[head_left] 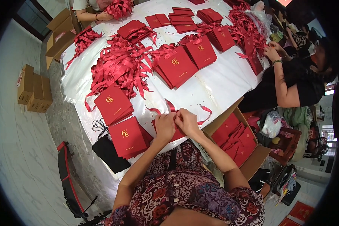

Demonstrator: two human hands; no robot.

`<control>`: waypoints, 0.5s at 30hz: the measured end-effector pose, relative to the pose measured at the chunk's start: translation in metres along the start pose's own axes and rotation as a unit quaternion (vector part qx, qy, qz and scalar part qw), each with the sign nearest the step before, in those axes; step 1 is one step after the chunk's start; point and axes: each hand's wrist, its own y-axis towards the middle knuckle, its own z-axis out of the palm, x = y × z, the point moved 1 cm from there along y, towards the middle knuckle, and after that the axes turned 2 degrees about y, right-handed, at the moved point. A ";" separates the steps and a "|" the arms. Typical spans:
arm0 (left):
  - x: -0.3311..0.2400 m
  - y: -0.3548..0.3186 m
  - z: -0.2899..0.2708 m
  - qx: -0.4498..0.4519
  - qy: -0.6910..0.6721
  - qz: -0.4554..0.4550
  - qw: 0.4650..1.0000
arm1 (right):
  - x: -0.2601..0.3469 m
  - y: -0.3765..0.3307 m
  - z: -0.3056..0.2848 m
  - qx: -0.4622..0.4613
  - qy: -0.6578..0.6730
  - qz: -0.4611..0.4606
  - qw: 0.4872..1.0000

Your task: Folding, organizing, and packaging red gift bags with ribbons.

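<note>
At the table's near edge, my left hand [164, 127] and my right hand [187, 121] meet, fingers pinched together on a red ribbon [205, 113]. Its ends curl out on the white table beyond and beside the fingers. Under both hands lies a flat red square card sleeve [177, 134], mostly covered by them. The exact grip of the fingertips is too small to make out. Left of my left hand is a stack of red card sleeves [128, 138] with gold emblems, and a second stack [113, 104] lies just beyond it.
A heap of red ribbons [118, 69] and more sleeve stacks [176, 66] spread over the white-covered table [226, 71]. An open carton [261, 153] of red sleeves stands at my right. A black cloth [108, 152] lies at the left edge. Co-workers' hands [273, 52] handle ribbons at the right and far left.
</note>
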 end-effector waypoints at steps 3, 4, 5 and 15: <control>0.004 0.003 -0.001 0.024 -0.034 -0.021 0.999 | 0.004 -0.002 -0.001 -0.026 -0.100 -0.151 0.983; 0.009 0.005 -0.002 0.038 -0.064 -0.046 0.996 | 0.005 -0.002 -0.003 -0.026 -0.100 -0.152 0.983; 0.013 0.005 -0.003 0.037 -0.064 -0.046 0.996 | 0.006 -0.002 -0.005 -0.003 -0.049 -0.119 0.992; -0.001 0.013 -0.019 0.071 -0.035 0.054 0.995 | -0.013 0.032 -0.043 0.147 -0.067 -0.070 0.984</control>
